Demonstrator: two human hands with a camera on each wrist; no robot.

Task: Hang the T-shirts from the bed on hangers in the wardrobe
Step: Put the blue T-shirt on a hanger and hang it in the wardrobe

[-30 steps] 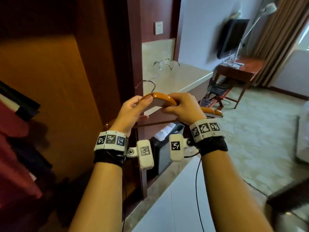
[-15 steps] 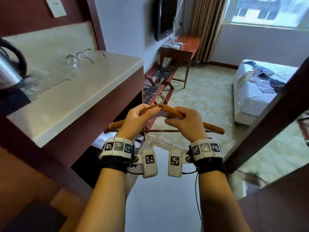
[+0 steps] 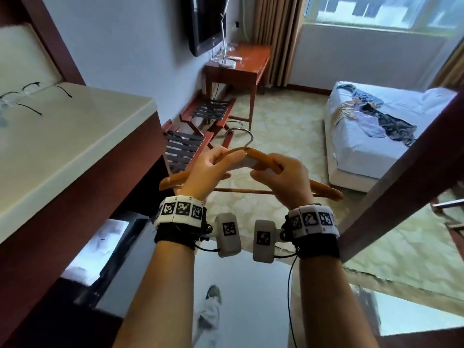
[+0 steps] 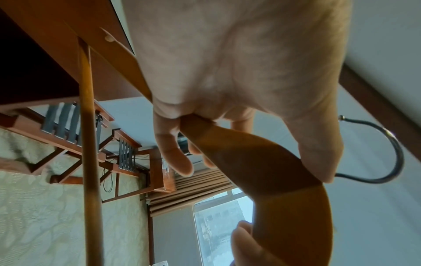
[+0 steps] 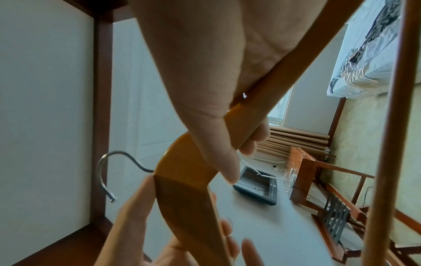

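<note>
I hold a bare wooden hanger level at chest height, its metal hook pointing away from me. My left hand grips the left shoulder of the hanger, thumb on top. My right hand grips the right shoulder of the hanger in the same way. Several crumpled T-shirts, in dark, blue and tan cloth, lie on the white bed at the far right. No garment is on the hanger.
A white counter with wine glasses stands close on my left. Two folding luggage racks and a wooden desk with a lamp line the left wall under a TV. A dark wooden door edge slants on my right. Carpet lies between me and the bed.
The view has swung right, from the wardrobe interior to the room and the bed. Both hands keep the same grip on the hanger.
</note>
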